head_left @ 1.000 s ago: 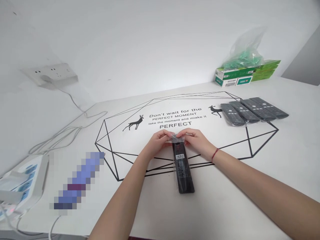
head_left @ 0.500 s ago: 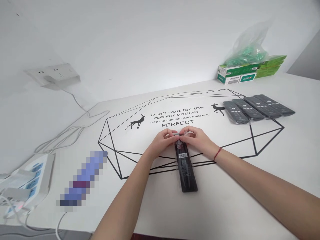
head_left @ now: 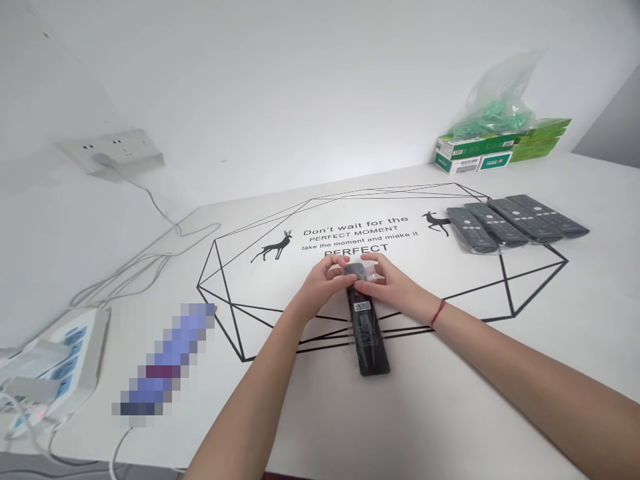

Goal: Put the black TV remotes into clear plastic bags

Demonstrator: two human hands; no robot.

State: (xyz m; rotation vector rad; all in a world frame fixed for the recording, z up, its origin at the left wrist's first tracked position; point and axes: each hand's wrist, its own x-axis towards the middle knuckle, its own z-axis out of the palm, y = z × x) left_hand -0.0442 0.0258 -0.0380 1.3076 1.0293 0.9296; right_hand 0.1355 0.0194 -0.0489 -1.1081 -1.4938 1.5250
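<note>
Straight in front of me a black remote control (head_left: 369,337) in a clear plastic sleeve lies back side up, a white barcode label on it. Its far end is between my hands. My left hand (head_left: 327,283) pinches the sleeve at the left of that end, fingers curled. From the right, my right hand (head_left: 385,281) presses its thumb on the remote and grips the loose plastic (head_left: 369,270) with its fingers. A red string circles the right wrist. Several more sleeved remotes (head_left: 515,223) lie button side up in a row at the right.
Green and white boxes (head_left: 473,153) stand against the wall, a clear plastic bag (head_left: 500,107) on top. At left are a power strip (head_left: 75,367), a loose white cable (head_left: 145,267), a pixelated bluish object (head_left: 173,357) and a wall socket (head_left: 113,150). The white table (head_left: 430,413) bears printed lines and deer.
The remote has slid slightly away from me, and its far end now shows more between my hands. My right thumb has shifted a little left and down; the plastic is spread to the right.
</note>
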